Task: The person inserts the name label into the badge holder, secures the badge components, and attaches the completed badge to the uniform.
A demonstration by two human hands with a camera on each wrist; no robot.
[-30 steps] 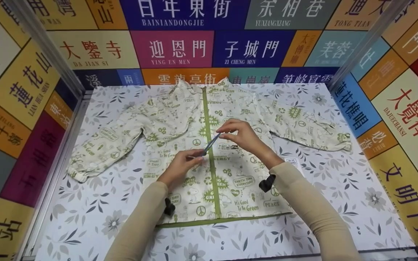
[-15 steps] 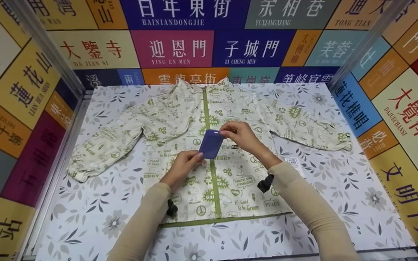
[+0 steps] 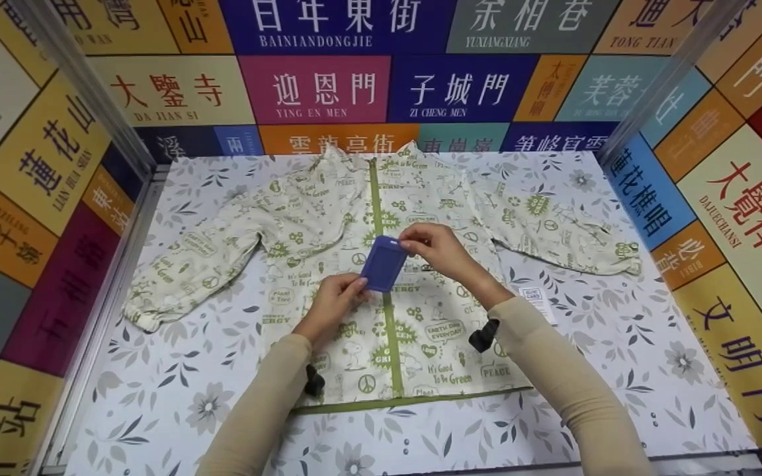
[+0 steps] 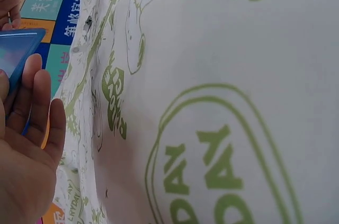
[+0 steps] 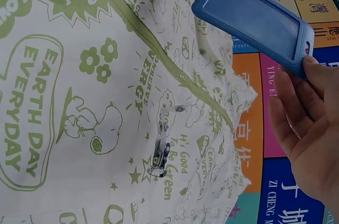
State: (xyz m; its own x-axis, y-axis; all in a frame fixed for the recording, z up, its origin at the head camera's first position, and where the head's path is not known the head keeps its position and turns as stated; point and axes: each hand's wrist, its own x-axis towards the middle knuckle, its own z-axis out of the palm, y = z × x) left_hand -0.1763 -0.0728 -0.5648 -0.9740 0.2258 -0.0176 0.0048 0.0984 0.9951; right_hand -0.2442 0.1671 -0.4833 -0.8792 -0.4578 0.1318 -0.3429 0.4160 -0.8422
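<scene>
A blue plastic card holder (image 3: 383, 264) with a slot at its upper end is held tilted over the jacket front. My left hand (image 3: 333, 305) pinches its lower left corner between thumb and fingers. At the slotted corner, my right hand (image 3: 439, 251) pinches it. The right wrist view shows its framed, clear-looking face. Under it lies a white jacket (image 3: 328, 264) with green print and a green front strip. On the cloth rests a small metal clip (image 5: 160, 158). A white printed card (image 3: 534, 299) lies by my right sleeve, partly hidden.
The jacket lies on a white table (image 3: 619, 370) with a grey leaf and flower pattern, sleeves spread to both sides. Walls with colored sign panels (image 3: 321, 89) enclose the back and sides, with metal posts (image 3: 662, 73) at the corners.
The card holder was edge-on a second ago and has turned so its flat face shows. Both hands have kept hold of it. Over the last half second it has tilted slightly.
</scene>
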